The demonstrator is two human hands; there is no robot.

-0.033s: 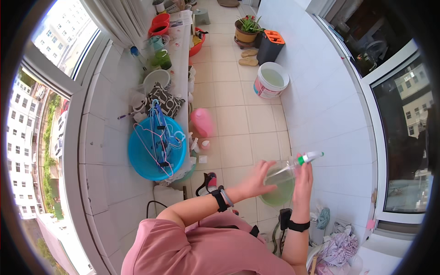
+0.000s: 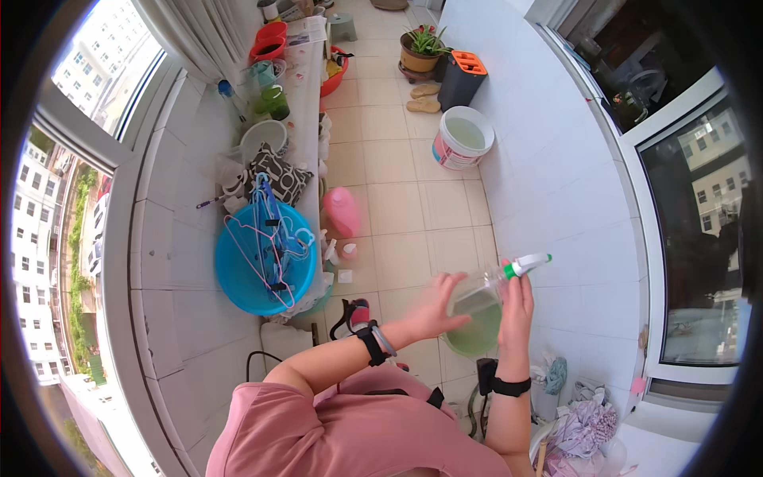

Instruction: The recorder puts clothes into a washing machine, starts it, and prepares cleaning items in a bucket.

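Observation:
Between my hands is a clear spray bottle (image 2: pixel 474 326) with pale green liquid in it and a white-and-green trigger head (image 2: pixel 526 265). The bottle is tilted, its head toward the right wall. My left hand (image 2: pixel 430 308) curves round the bottle's left side, thumb and fingers spread along it. Against its right side, just below the neck, my right hand (image 2: pixel 517 312) holds on with fingers pointing up. Part of the bottle is hidden behind the hands. Both wrists wear black straps.
On the left, a blue basin (image 2: pixel 232 266) holds several hangers (image 2: pixel 274 226). A pink bottle (image 2: pixel 342 211) stands on the tiled floor. Ahead are a white bucket (image 2: pixel 463 135) of liquid, a dark bin (image 2: pixel 461 83) and a potted plant (image 2: pixel 419 56). Crumpled cloth (image 2: pixel 584 429) lies at lower right.
The whole scene sits slightly further left in the picture. My hands keep the spray bottle between them in nearly the same pose.

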